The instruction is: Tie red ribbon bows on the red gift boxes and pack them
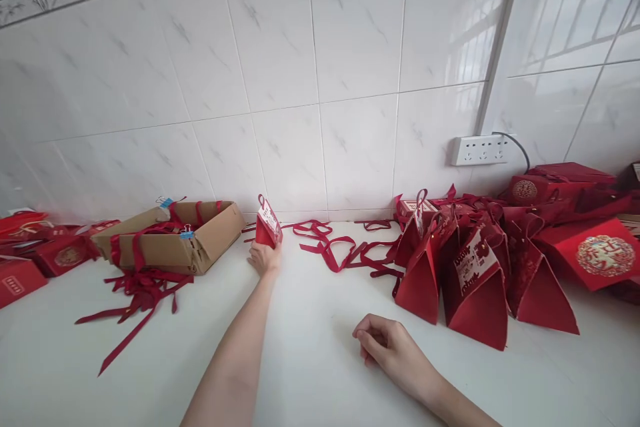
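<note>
My left hand (pixel 265 257) is stretched forward toward the wall, closed around the lower part of a small red gift box (pixel 269 225). That box has a pointed top, a ribbon loop and a pale printed panel; my hand covers part of its base. Close to the front, my right hand (pixel 387 347) rests low over the white table with its fingers curled in, and nothing shows in them. Several red tent-shaped gift boxes (pixel 475 287) stand to its right. Loose dark red ribbons (pixel 335 250) lie between the left hand and those boxes.
At the left, a cardboard box (pixel 215 240) carries red ribbons and blue-handled binder clips (pixel 187 233). A ribbon heap (pixel 145 290) spills before it. Red boxes (pixel 63 253) sit at the far left, and more red boxes (pixel 595 250) at the right. A power strip (pixel 483 150) is on the tiled wall.
</note>
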### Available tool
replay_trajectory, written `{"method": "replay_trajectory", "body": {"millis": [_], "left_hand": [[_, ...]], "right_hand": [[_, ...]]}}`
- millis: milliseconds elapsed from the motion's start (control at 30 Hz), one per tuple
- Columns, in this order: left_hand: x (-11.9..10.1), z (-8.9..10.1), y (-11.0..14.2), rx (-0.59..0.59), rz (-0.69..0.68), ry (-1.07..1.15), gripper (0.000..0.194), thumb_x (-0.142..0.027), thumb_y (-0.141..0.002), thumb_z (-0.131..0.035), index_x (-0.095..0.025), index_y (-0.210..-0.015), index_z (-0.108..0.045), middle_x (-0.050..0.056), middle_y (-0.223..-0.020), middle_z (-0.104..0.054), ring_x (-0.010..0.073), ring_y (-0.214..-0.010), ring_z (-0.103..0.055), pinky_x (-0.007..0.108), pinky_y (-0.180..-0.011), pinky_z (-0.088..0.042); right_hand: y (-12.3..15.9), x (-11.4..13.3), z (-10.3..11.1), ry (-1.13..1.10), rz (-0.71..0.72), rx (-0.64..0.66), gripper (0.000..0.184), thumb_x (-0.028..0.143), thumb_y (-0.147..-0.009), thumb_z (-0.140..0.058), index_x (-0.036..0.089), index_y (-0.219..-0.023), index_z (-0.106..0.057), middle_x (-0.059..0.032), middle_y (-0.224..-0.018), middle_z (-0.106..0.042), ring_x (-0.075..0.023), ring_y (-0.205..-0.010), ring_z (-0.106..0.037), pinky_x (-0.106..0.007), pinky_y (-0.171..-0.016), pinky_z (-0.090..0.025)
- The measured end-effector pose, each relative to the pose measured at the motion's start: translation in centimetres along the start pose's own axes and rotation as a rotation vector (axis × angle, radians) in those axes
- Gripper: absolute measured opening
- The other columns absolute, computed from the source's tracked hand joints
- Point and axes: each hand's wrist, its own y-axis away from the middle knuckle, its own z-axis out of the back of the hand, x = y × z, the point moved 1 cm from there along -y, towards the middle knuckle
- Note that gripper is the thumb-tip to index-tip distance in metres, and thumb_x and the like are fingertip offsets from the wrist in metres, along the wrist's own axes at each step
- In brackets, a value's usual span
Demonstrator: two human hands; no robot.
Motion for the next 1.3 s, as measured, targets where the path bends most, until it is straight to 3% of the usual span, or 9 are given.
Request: {"method": "replay_trajectory", "body": {"millis": [200,467,600,733,833,900,1000,1167,1300], "left_hand": [[0.5,2.4,1.7,0.309,-0.080,0.120,0.051,-0.035,-0.074,-0.071,-0.013,-0.113,-0.047,0.015,-0.116,-0.058,0.0295,-0.105,-0.059,0.047,-0.090,-0.048],[1.4,8.9,11.6,0.928,-0.427,0.366,0.064,-0.028,-0.058,-0.077,-0.019,-0.115,-0.049,0.012,-0.121,-0.062,0.0303,-0.112,-0.058,0.042,-0.095,-0.049],[2.3,11.1,16.3,1.201,-0.632,0.341,0.066,-0.032,-0.070,-0.074,-0.019,-0.128,-0.046,0.015,-0.129,-0.056,0.0310,-0.119,-0.053,0.047,-0.101,-0.044],[0.5,11.7,16.9,1.409,-0.497,0.361,0.088,-0.048,-0.056,-0.083,-0.022,-0.132,-0.046,0.014,-0.134,-0.052,0.0351,-0.124,-0.049,0.048,-0.100,-0.045],[-2.7,11.2,17.2,1.226,-0.388,0.700,0.084,-0.070,-0.061,-0.069,-0.024,-0.128,-0.048,0.013,-0.128,-0.056,0.0340,-0.120,-0.052,0.044,-0.090,-0.050],[-4.6,10.4,18.2,0.952,-0.450,0.877,0.074,-0.073,-0.068,-0.059,-0.021,-0.120,-0.051,0.012,-0.116,-0.061,0.0305,-0.114,-0.055,0.041,-0.087,-0.051],[-6.0,9.2,20.3,0.766,-0.617,0.957,0.062,-0.067,-0.071,-0.061,-0.018,-0.109,-0.053,0.010,-0.102,-0.064,0.0260,-0.102,-0.061,0.038,-0.085,-0.051],[-5.4,9.1,21.9,0.686,-0.708,0.785,0.038,-0.046,-0.075,-0.070,-0.018,-0.099,-0.060,0.006,-0.095,-0.068,0.0213,-0.096,-0.063,0.034,-0.089,-0.050],[-5.1,9.6,22.3,0.737,-0.654,0.704,0.023,-0.039,-0.075,-0.071,-0.019,-0.084,-0.064,0.001,-0.079,-0.068,0.0152,-0.068,-0.064,0.025,-0.061,-0.051]], "right_hand": [[-0.1,0.0,0.2,-0.153,0.081,-0.015,0.020,0.040,-0.083,-0.049,0.020,-0.083,-0.051,0.0017,-0.062,-0.057,-0.0141,-0.055,-0.055,-0.029,-0.059,-0.043],[1.0,1.4,2.0,-0.107,0.542,-0.543,0.042,0.057,-0.085,-0.050,0.023,-0.109,-0.045,-0.0120,-0.118,-0.050,-0.0237,-0.110,-0.052,-0.043,-0.095,-0.043],[2.7,2.8,2.5,-0.129,0.730,-0.354,0.060,0.061,-0.081,-0.055,0.027,-0.124,-0.031,-0.0137,-0.125,-0.049,-0.0255,-0.117,-0.052,-0.046,-0.096,-0.045],[3.8,3.5,2.2,-0.096,0.608,-0.296,0.053,0.048,-0.082,-0.059,0.026,-0.122,-0.032,-0.0071,-0.101,-0.062,-0.0213,-0.090,-0.063,-0.039,-0.079,-0.052],[3.9,3.5,2.1,-0.007,0.537,-0.341,0.039,0.039,-0.082,-0.059,0.024,-0.113,-0.042,-0.0023,-0.087,-0.064,-0.0185,-0.076,-0.062,-0.033,-0.069,-0.051],[4.0,3.4,2.4,0.048,0.549,-0.360,0.030,0.038,-0.082,-0.056,0.023,-0.106,-0.045,-0.0017,-0.085,-0.064,-0.0182,-0.074,-0.061,-0.031,-0.067,-0.050],[4.2,3.5,2.8,0.069,0.607,-0.407,0.024,0.039,-0.087,-0.050,0.022,-0.104,-0.046,-0.0029,-0.089,-0.065,-0.0188,-0.077,-0.062,-0.032,-0.071,-0.050],[5.1,5.4,2.8,0.027,0.717,-0.526,0.024,0.037,-0.088,-0.053,0.022,-0.107,-0.053,-0.0058,-0.102,-0.064,-0.0192,-0.092,-0.062,-0.034,-0.080,-0.050],[6.0,7.3,2.8,-0.002,0.723,-0.620,0.010,0.028,-0.088,-0.055,0.022,-0.085,-0.063,-0.0015,-0.084,-0.065,-0.0145,-0.079,-0.061,-0.027,-0.068,-0.051]]}}
